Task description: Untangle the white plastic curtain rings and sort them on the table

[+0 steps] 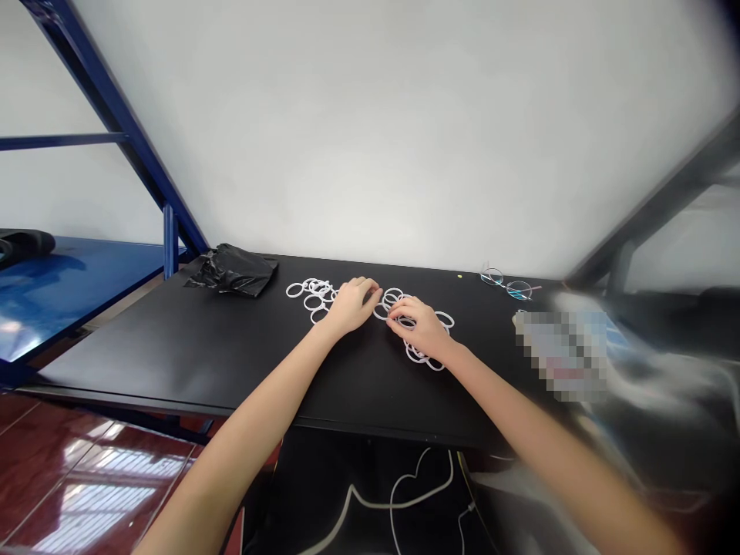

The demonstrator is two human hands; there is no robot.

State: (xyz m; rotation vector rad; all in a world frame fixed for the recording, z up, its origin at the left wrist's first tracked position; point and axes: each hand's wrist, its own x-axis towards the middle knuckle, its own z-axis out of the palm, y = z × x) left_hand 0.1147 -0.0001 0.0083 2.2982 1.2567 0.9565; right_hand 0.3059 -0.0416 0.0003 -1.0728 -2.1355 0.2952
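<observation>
Two loose clusters of thin white rings lie on the black tabletop [190, 351]. My left hand [351, 304] is beside the left cluster of rings [314, 303] and partly covers it. Its fingers are curled with thumb and fingertips close together; what they hold, if anything, is hidden. Over the right cluster, my right hand [421, 325] is closed in a pinch at the edge of a white ring [380, 311], which lies between the two hands. More rings [444, 319] show around and below the right hand, some overlapping, and its palm hides part of them.
A crumpled black plastic bag [234, 268] lies at the back left. Round eyeglasses [519, 290] rest at the back right, near a blurred clear plastic bag [653, 362]. A white wall [405, 131] rises behind, blue metal frame [104, 92] at left. White cables [398, 506] hang below the front edge.
</observation>
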